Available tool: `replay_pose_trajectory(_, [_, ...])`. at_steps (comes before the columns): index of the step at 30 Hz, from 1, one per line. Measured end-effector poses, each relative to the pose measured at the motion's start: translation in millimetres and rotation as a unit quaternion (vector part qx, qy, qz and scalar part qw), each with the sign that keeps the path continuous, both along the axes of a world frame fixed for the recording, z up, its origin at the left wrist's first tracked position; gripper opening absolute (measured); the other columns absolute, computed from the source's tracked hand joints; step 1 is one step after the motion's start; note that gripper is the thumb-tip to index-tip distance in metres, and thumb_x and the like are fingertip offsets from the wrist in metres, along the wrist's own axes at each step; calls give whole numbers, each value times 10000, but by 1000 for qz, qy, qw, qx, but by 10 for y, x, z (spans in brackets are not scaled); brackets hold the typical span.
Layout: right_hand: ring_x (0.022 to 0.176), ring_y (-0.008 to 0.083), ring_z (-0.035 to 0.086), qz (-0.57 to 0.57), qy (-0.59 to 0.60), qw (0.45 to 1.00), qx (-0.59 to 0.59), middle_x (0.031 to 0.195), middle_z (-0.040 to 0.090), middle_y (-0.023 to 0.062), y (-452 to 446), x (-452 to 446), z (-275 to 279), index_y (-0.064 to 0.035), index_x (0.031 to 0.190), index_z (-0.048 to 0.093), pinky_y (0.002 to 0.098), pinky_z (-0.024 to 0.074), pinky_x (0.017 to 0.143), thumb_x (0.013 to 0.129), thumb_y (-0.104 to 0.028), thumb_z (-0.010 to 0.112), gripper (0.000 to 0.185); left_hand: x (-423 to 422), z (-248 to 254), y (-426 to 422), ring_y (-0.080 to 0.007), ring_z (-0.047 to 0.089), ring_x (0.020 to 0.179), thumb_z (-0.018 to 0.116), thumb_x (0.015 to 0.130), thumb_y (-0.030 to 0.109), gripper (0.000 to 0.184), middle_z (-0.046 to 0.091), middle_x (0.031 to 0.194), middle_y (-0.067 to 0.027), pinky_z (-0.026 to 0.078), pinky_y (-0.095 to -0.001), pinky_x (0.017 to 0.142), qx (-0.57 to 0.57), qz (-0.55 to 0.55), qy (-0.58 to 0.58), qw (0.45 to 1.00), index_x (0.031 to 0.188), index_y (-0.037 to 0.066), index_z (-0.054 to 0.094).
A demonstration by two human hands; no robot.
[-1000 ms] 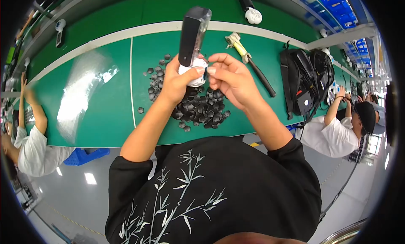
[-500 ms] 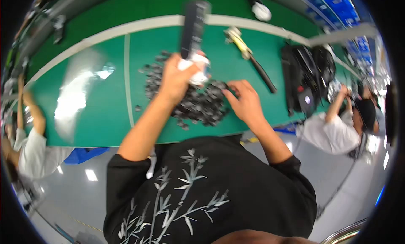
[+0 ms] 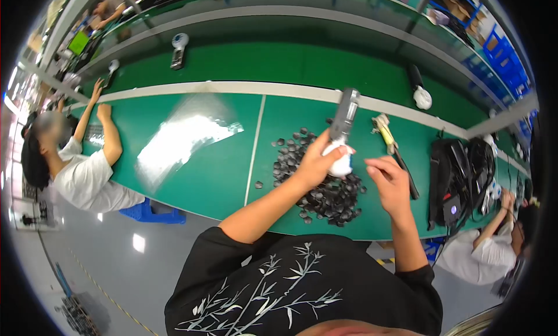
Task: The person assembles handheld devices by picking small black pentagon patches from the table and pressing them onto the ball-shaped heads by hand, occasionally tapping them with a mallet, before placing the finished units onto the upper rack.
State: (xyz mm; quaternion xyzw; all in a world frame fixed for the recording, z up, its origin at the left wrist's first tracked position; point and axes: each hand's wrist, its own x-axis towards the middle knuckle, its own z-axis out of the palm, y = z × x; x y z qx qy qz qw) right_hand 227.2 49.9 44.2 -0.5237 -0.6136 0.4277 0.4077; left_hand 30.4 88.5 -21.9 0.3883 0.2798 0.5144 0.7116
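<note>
My left hand (image 3: 317,162) is wrapped round a handheld device (image 3: 347,116) with a dark grey handle and a rounded white head. The handle points away from me, and the white head is nearest my palm. Below it lies a heap of small black caps (image 3: 330,203), spread over the green table. To the right of the heap, my right hand (image 3: 390,184) is held with thumb and fingers drawn together close to the white head. Whatever those fingertips may hold is too small to make out.
A yellow and black tool-like piece (image 3: 385,134) lies behind my right hand. Farther right is a black bag (image 3: 444,185). A clear plastic sheet (image 3: 180,141) lies to the left. Similar devices (image 3: 179,51) stand along the back. People sit at the left (image 3: 87,167) and right (image 3: 476,252).
My view has swung left, so the table appears farther right. My right hand has come away from the edge of the black heap. My left hand still holds the device.
</note>
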Motion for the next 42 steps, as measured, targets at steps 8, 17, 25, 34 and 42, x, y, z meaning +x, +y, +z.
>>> replay_pose_trajectory(8, [748,115,586,12,250,959,-135,851,650,80,14,-233,169,24,1002,672,201,474,682,821,60,683,185,71,-72,-65,-172,638,798,504,978,145,470,645,1089,-143,538,-258,636,36,-8,-3,999,1416,35,372])
replay_pose_trajectory(17, [745,105,583,31,166,981,-97,816,616,58,56,-258,-14,26,966,664,193,473,666,812,65,694,162,115,100,-119,-205,611,926,468,992,189,644,578,1221,-188,502,-285,744,60,24,104,992,1543,59,163])
replay_pose_trajectory(25, [724,83,562,23,209,965,-158,835,597,37,70,-179,-68,13,939,650,199,463,640,824,22,706,128,101,9,-110,-232,607,960,577,898,167,766,574,1228,-199,497,-304,800,81,-12,39,996,1539,49,176])
replay_pose_trajectory(34, [681,95,548,-42,-41,988,-143,874,590,51,-158,243,-283,-5,932,653,211,461,623,856,-37,678,87,88,103,-72,-221,636,902,635,774,57,856,606,1161,-186,509,-293,772,19,-39,18,999,1521,43,217])
replay_pose_trajectory(42, [692,238,586,21,-373,919,122,867,577,113,-473,269,-587,2,900,645,304,502,631,843,-66,646,90,177,144,-99,-223,633,668,625,762,115,882,641,1029,-226,481,-241,480,47,-19,60,997,1529,82,190])
